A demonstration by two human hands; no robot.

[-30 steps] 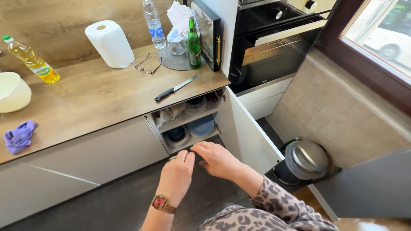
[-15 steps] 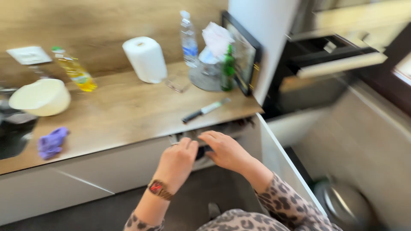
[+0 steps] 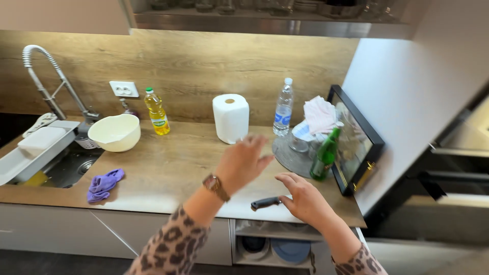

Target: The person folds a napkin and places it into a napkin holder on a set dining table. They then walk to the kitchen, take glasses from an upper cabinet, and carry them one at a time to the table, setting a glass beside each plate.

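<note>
Both hands are up over the wooden countertop [image 3: 168, 168] in the middle of the frame. The right hand [image 3: 305, 199] sits low and centre-right, fingers loosely curled and spread, touching or just above the knife [image 3: 265, 203], whose dark handle pokes out to its left near the counter's front edge; whether the fingers actually grip it, I cannot tell. The left hand [image 3: 242, 162] hovers higher, fingers open and splayed, holding nothing, a watch [image 3: 215, 186] on its wrist. Just behind it stands the paper towel roll [image 3: 231, 118], with a water bottle [image 3: 283, 108] to its right and a green bottle [image 3: 326, 154] at right. At left lie a cream bowl [image 3: 114, 132] and a purple cloth [image 3: 103, 185].
</note>
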